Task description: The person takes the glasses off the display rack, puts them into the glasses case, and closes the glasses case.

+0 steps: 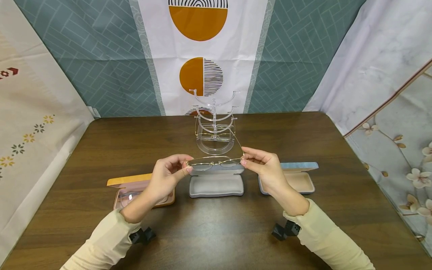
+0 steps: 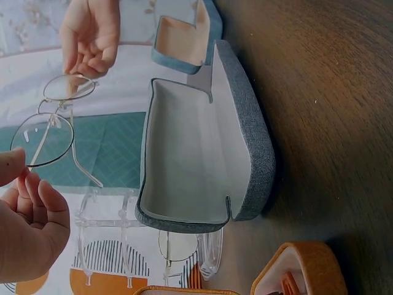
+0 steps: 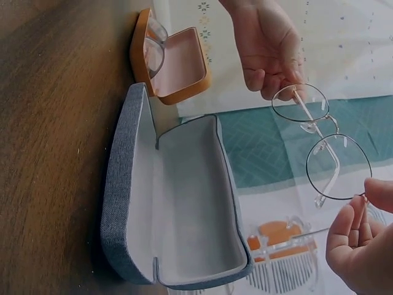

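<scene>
Thin gold-rimmed glasses (image 1: 212,163) are held in the air above the open grey case (image 1: 216,186). The left hand (image 1: 168,172) pinches their left end between thumb and fingers. At the other end, the right hand (image 1: 264,167) pinches the frame near the hinge. Both round lenses show in the left wrist view, where the glasses (image 2: 50,165) hang between the left hand (image 2: 31,221) and the right hand (image 2: 92,34). In the right wrist view the grey case (image 3: 196,203) is open, and nothing lies inside it.
Behind the grey case stands a clear tiered rack (image 1: 214,120) with a pair of glasses low on it. An orange case (image 1: 168,199) at left lies open with glasses inside. At right is an open blue case (image 1: 299,165) with a beige lining. Fabric hangs behind the table (image 1: 216,240).
</scene>
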Demonstrator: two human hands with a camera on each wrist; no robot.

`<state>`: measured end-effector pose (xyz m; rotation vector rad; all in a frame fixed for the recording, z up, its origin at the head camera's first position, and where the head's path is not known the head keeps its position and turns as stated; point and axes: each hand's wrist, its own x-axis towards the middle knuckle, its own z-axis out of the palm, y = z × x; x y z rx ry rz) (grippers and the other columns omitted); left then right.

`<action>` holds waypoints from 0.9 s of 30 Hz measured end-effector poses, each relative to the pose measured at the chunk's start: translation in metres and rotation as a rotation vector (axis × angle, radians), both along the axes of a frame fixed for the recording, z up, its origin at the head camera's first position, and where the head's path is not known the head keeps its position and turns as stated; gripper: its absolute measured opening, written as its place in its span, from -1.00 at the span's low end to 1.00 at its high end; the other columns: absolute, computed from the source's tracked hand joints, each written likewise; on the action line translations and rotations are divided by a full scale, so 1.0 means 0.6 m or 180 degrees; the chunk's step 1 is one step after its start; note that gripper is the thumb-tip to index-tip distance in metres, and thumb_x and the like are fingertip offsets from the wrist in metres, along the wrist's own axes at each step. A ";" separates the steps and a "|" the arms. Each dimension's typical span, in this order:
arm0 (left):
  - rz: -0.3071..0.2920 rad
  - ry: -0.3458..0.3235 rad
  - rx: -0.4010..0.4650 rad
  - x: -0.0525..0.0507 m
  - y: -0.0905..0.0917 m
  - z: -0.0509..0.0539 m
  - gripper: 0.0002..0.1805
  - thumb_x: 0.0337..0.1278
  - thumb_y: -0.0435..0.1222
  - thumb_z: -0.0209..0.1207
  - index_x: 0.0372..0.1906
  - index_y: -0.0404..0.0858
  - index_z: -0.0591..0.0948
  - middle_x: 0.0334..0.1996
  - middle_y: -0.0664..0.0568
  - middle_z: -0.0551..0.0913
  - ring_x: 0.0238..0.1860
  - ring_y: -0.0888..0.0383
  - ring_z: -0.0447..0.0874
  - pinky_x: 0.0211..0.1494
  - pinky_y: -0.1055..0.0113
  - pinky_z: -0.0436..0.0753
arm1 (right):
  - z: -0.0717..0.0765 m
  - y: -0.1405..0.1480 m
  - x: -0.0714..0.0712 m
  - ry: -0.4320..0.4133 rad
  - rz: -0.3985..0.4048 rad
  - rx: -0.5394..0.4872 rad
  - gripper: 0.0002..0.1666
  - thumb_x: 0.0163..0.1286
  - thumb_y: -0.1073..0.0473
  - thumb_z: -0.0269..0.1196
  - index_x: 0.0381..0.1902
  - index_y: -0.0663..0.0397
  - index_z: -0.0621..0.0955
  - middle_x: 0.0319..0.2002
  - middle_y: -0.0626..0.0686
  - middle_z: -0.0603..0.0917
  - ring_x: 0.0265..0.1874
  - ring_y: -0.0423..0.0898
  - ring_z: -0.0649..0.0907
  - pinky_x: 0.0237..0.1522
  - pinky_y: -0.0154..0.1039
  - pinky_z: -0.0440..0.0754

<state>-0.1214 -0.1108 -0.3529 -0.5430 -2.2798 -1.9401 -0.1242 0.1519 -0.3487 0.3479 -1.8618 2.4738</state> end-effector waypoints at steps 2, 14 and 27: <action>-0.0007 -0.0006 0.0015 0.000 0.000 0.000 -0.78 -0.10 -0.62 0.21 -0.24 -0.53 0.58 -0.56 0.01 0.44 -0.51 0.26 0.40 -0.48 0.52 0.43 | -0.001 0.000 -0.001 0.0029 0.0036 0.0013 -0.64 0.01 0.39 0.37 -0.16 0.10 0.67 -0.44 -0.07 0.66 -0.41 -0.21 0.62 -0.32 -0.42 0.57; -0.0057 0.0016 0.0009 -0.001 -0.001 0.001 -0.78 -0.09 -0.62 0.20 -0.22 -0.53 0.58 -0.57 0.03 0.44 -0.53 0.27 0.41 -0.51 0.51 0.41 | -0.002 0.002 -0.001 0.0086 0.0123 0.0100 -0.54 0.07 0.58 0.20 -0.18 -0.01 0.68 -0.44 -0.09 0.65 -0.42 -0.22 0.60 -0.34 -0.44 0.55; -0.0060 0.0037 -0.0044 -0.002 -0.002 0.001 -0.78 -0.07 -0.60 0.20 -0.22 -0.52 0.58 -0.57 0.01 0.44 -0.54 0.26 0.41 -0.51 0.50 0.41 | -0.001 0.002 0.000 0.0119 0.0195 0.0167 -0.52 0.08 0.59 0.19 -0.18 -0.05 0.68 -0.43 -0.09 0.64 -0.40 -0.23 0.58 -0.33 -0.43 0.55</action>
